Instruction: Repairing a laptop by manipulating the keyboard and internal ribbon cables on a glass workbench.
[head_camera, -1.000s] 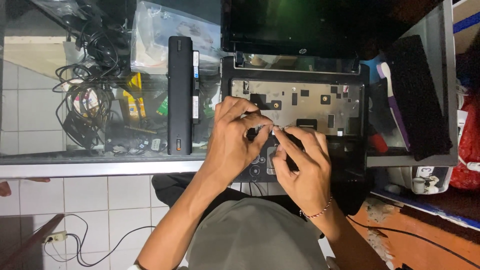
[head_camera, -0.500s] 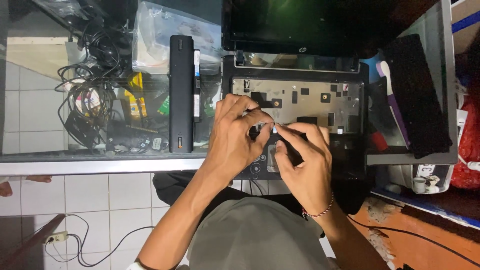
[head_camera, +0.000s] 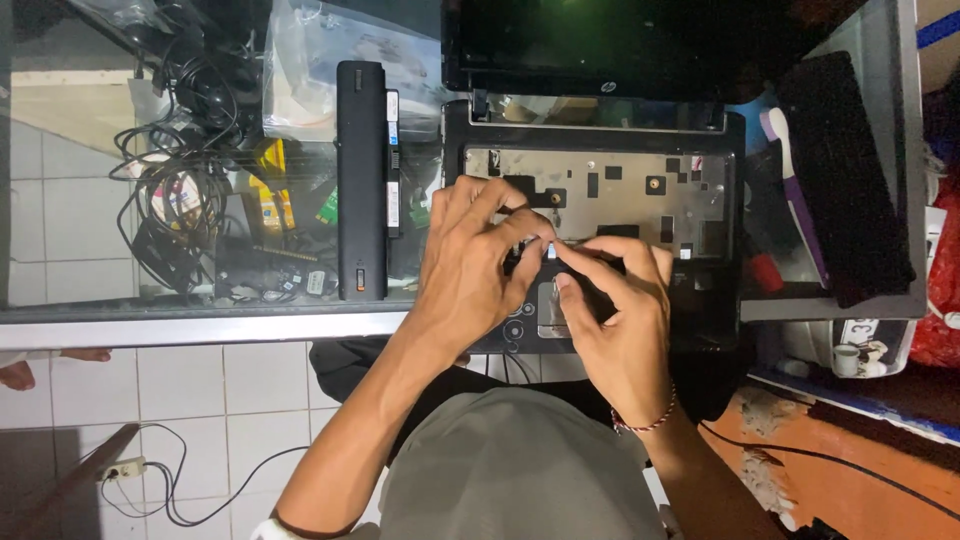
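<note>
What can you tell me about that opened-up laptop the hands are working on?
The laptop is black and lies open on a glass counter, its dark screen folded back. The keyboard is out, baring a silvery metal plate with cut-outs and holes. The touchpad shows between the hands. The left hand and right hand meet fingertip to fingertip on the palm rest.

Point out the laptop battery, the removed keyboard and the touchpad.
laptop battery (head_camera: 361, 180), head view, middle of its long black body.
removed keyboard (head_camera: 845, 180), head view, centre of its dark back.
touchpad (head_camera: 549, 305), head view, bare grey patch between the hands.
</note>
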